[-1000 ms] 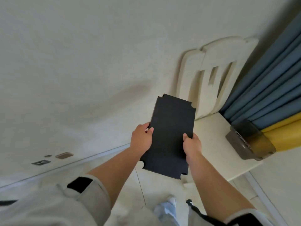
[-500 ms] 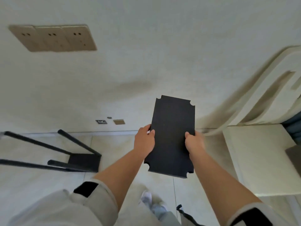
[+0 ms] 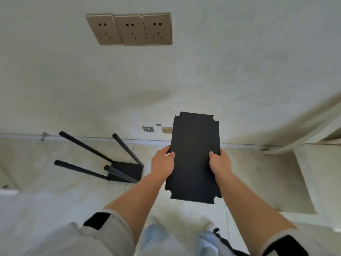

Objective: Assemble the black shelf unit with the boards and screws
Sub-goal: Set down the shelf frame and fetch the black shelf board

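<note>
**Black board held in both hands, frame off to the left**

The black board (image 3: 194,157) is gripped by both hands at the middle of its long sides, carried in the air above the tiled floor (image 3: 55,182) and touching nothing else. The left hand (image 3: 162,162) curls round the left edge with its thumb lying on the top face; the right hand (image 3: 220,162) does the same on the right edge. Each of the board's four corners is cut in a small round notch. Its long axis runs away from the person, so about half the board reaches out past the grip toward the wall (image 3: 184,80) and half comes back toward the body.

The partly built black frame (image 3: 114,168) lies tipped over on the floor, to the left of the grip and lower. It has one board already fitted, and its four legs point leftward, away from the hands. The left hand is the nearer one to it.

The move ahead probably turns on this: the leg ends face away from the grip, so the board's notches cannot meet them from here. I judge the board must be carried leftward round to those ends, or the frame stood up first. No screws can be made out.
</note>
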